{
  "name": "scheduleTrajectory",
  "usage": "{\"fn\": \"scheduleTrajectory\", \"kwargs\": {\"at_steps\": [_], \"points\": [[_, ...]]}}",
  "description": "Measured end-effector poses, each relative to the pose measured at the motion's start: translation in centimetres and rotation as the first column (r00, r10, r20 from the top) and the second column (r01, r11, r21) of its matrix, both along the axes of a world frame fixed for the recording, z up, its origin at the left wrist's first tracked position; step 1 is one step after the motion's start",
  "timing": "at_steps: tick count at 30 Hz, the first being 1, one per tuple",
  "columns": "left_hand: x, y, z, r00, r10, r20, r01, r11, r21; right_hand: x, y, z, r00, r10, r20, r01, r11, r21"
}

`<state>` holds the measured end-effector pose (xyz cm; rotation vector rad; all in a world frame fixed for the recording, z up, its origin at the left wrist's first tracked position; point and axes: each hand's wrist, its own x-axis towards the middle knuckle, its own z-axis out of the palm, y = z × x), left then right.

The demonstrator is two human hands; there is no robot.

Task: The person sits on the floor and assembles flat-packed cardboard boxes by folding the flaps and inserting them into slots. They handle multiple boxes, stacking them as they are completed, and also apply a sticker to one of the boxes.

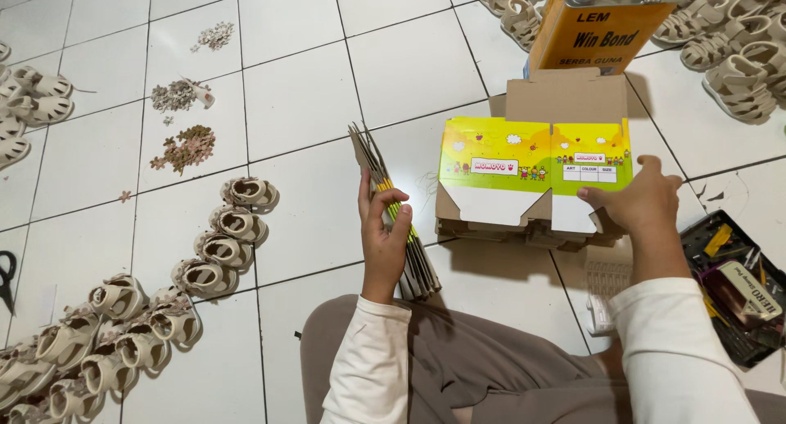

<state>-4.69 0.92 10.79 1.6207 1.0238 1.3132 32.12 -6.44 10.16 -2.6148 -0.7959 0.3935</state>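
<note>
I see the tiled floor (pixel 311 39) carrying everything, sandals (pixel 123 326) lined up at my left. A half-folded box (pixel 524 158) sits atop a pile of flats (pixel 524 227), within easy reach. My right hand (pixel 643 203) pinches its end flap, apparently steadying it. My left hand (pixel 383 227) grips a stack of flat boxes (pixel 401 219) upright on edge.

left hand (pixel 383 236) upright, fingers curled closed, right hand (pixel 643 205) palm down, fingers gripping
</note>
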Motion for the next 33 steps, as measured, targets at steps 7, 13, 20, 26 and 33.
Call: {"fn": "scheduleTrajectory", "kwargs": {"at_steps": [7,13,20,26,33], "points": [[0.0,0.1,0.1,1.0,-0.009,0.012,0.009,0.999,-0.049,0.6,-0.5,0.5,0.993,0.063,-0.102,-0.056,0.996,0.075],[-0.2,0.1,-0.2,1.0,-0.013,0.013,0.013,1.0,-0.017,1.3,-1.5,1.2,0.995,0.009,-0.099,0.004,0.991,0.131],[-0.2,0.2,-0.3,0.999,-0.021,0.034,0.022,0.999,-0.023,2.5,-3.0,1.8,0.989,-0.045,-0.139,0.075,0.972,0.222],[-0.3,0.2,-0.2,0.999,-0.016,0.038,0.019,0.996,-0.083,-0.2,-3.8,5.8,0.866,0.294,-0.404,0.03,0.776,0.629],[-0.1,0.0,-0.3,0.997,-0.036,0.07,0.038,0.999,-0.029,-11.9,-3.2,14.2,0.757,0.653,-0.026,-0.431,0.529,0.731]]}}
